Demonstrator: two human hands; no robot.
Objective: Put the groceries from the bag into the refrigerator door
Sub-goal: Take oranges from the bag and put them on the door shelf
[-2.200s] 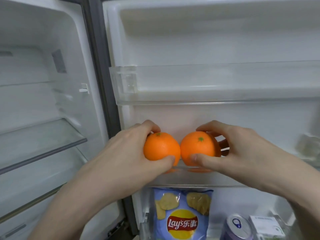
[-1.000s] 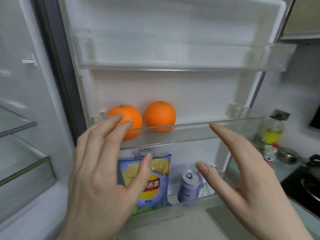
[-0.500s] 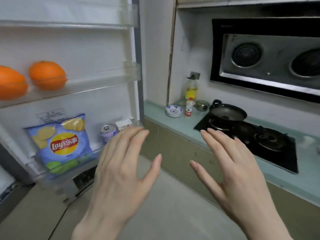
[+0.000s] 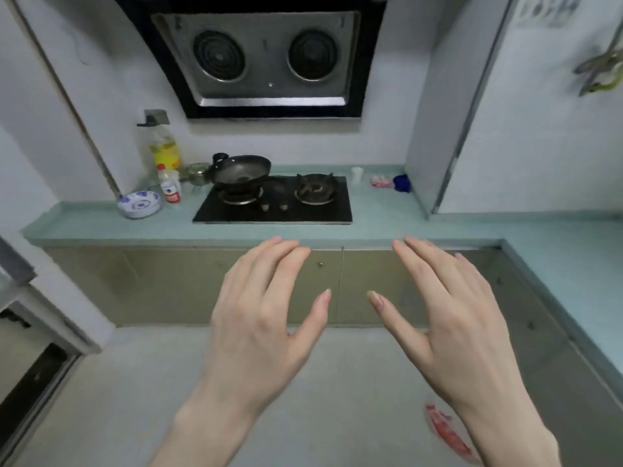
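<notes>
Single head-worn view, aimed forward and down; stove on surface faced squarely, hands seen close.

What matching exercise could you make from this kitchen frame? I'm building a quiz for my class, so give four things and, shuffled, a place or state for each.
Things
1. wok
2. patterned bowl
3. white cup
4. left hand

Places or states
A. on the counter, right of the stove
B. open, holding nothing
C. on the stove's left burner
D. on the counter, left of the stove

Pairs: 1-C, 2-D, 3-A, 4-B
</notes>
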